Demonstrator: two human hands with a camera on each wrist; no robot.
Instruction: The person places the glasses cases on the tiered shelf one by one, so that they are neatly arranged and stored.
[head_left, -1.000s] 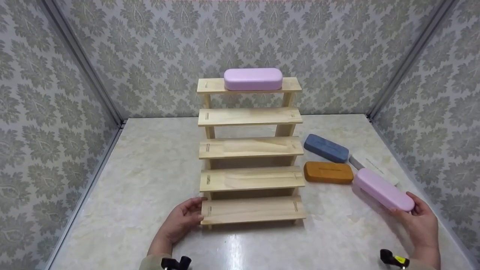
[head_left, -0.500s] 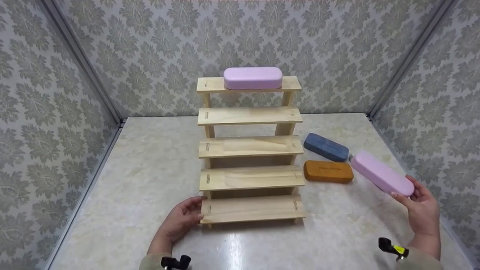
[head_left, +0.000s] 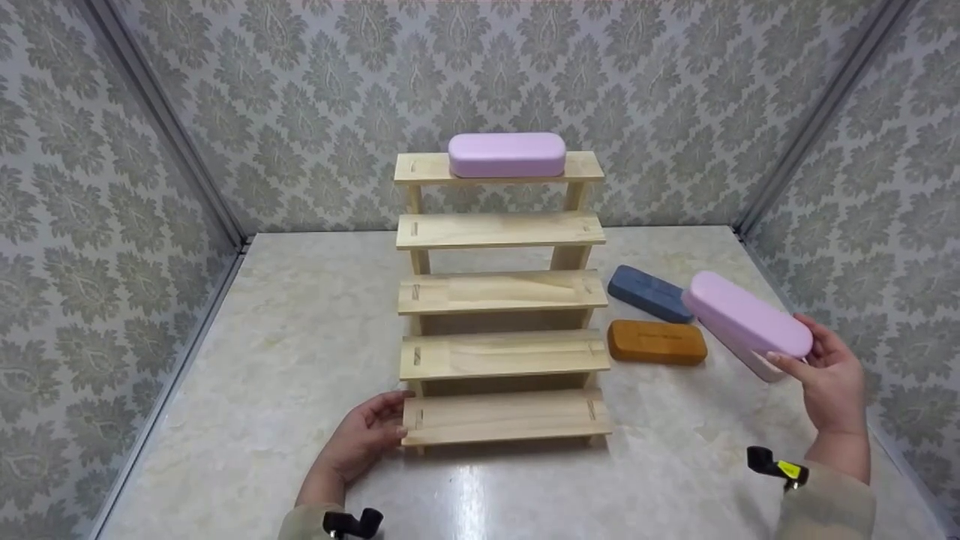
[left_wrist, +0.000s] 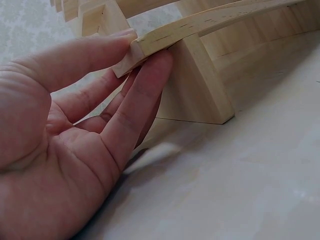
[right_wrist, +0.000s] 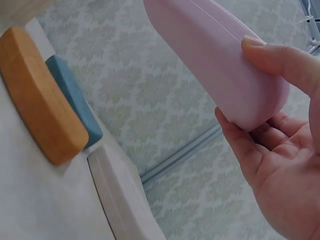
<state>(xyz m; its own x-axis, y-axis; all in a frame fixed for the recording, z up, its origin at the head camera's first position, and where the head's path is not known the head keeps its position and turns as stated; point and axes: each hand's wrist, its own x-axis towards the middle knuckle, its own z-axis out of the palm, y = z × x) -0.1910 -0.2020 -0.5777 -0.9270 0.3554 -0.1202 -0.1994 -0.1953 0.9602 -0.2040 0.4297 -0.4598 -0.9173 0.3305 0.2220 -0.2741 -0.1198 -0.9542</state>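
Note:
My right hand [head_left: 832, 379] holds a pink glasses case [head_left: 750, 315] by its near end, thumb on one side and fingers on the other. In the right wrist view the case [right_wrist: 215, 65] is lifted off the table. My left hand [head_left: 365, 435] is at the left end of the lowest shelf of a wooden stepped rack [head_left: 506, 416]. The left wrist view shows the thumb on top of the board end [left_wrist: 150, 42] and fingers beneath it, pinching it. A second pink glasses case [head_left: 507, 155] lies across the rack's top shelf.
Right of the rack, a brown glasses case [head_left: 656, 343] and a blue glasses case [head_left: 649, 292] lie on the table [head_left: 300, 322]. A white case [right_wrist: 117, 195] lies beyond them, mostly hidden in the head view. Patterned walls [head_left: 495, 75] enclose the back and both sides.
My right hand has raised the pink glasses case off the table and carried it up and slightly left, over the white case. The left hand stays at the lowest shelf.

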